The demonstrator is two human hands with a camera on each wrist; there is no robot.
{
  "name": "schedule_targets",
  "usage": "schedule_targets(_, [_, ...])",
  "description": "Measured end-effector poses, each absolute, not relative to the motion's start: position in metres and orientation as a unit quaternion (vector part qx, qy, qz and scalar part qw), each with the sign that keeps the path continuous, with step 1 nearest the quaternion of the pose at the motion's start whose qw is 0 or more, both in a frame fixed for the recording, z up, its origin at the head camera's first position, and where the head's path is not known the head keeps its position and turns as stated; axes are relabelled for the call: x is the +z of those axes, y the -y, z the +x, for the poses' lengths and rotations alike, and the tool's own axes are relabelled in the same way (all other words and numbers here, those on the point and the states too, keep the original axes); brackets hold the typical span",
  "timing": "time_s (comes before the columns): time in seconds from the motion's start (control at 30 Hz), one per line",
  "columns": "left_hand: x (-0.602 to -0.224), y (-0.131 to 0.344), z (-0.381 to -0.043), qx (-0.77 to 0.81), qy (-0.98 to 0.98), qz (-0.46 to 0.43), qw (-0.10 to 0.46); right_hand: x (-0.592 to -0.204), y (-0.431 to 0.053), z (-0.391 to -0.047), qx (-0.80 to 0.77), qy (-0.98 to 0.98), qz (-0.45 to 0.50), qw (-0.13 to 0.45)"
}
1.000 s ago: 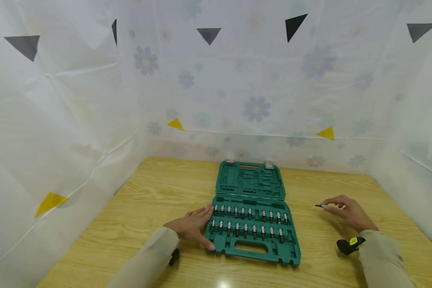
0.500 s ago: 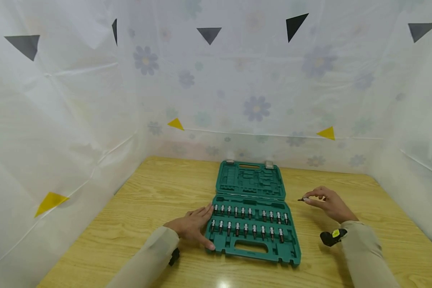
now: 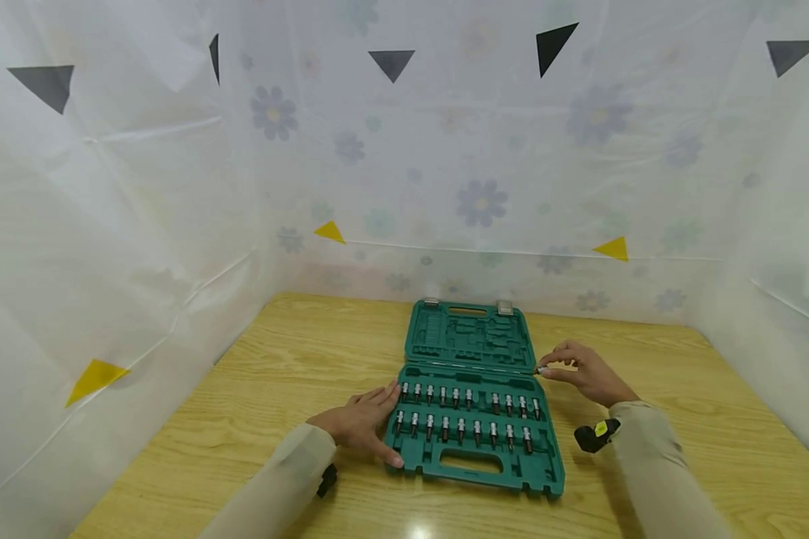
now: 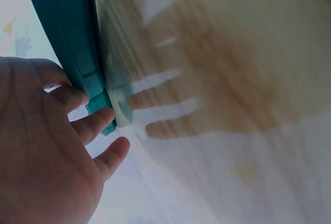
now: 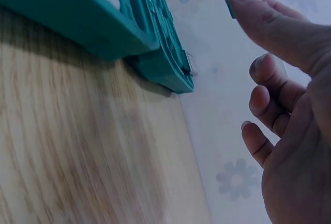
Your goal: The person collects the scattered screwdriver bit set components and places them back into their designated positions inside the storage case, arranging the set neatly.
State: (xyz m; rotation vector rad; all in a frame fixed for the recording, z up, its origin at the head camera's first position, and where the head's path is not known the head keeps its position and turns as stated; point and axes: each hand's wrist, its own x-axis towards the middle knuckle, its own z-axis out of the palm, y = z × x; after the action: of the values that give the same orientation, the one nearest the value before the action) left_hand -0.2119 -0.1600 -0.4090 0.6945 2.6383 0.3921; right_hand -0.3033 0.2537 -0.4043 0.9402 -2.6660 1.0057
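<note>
A green tool case [image 3: 414, 454] lies unfolded on the table, its lid half [image 3: 467, 359] to the back. Two rows of silver bit sockets [image 3: 477, 430] sit in the near half. My left hand [image 3: 359, 423] rests with spread fingers against the case's left side; in the left wrist view its fingertips [image 4: 106, 114] touch the case wall [image 4: 72, 22]. At the case's right edge near the hinge, my right hand [image 3: 592, 373] pinches a small bit socket [image 3: 541, 370] between thumb and finger. In the right wrist view the thumb [image 5: 258, 9] hides most of that piece.
The wooden table [image 3: 297, 337] extends on both sides of the case. Behind it hangs a pale flower-patterned sheet [image 3: 411, 165], with similar sheeting at left and right. Metal latches [image 3: 505, 308] stand on the lid's far edge. A black wrist device [image 3: 595, 436] sits by the right sleeve.
My right hand has moved left with the bit socket, from open table at the right to the case's right edge. The left hand and the case have stayed in place.
</note>
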Motion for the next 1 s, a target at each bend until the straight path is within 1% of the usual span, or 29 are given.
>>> schedule_targets(0.23, [-0.409, 0.160, -0.212, 0.140, -0.939, 0.248, 0.193, -0.402, -0.238, -0.304, 0.346, 0.879, 0.324, 0.037])
schedule_targets(0.57, [-0.409, 0.161, -0.213, 0.143, -0.938, 0.251, 0.193, -0.401, -0.221, -0.306, 0.335, 0.871, 0.358, 0.019])
schedule_targets(0.8, [-0.408, 0.160, -0.213, 0.142, -0.939, 0.247, 0.195, -0.396, -0.206, -0.305, 0.326, 0.871, 0.368, -0.017])
schedule_targets(1.0, [-0.408, 0.159, -0.213, 0.143, -0.939, 0.242, 0.198, -0.395, -0.196, -0.309, 0.297, 0.865, 0.405, -0.022])
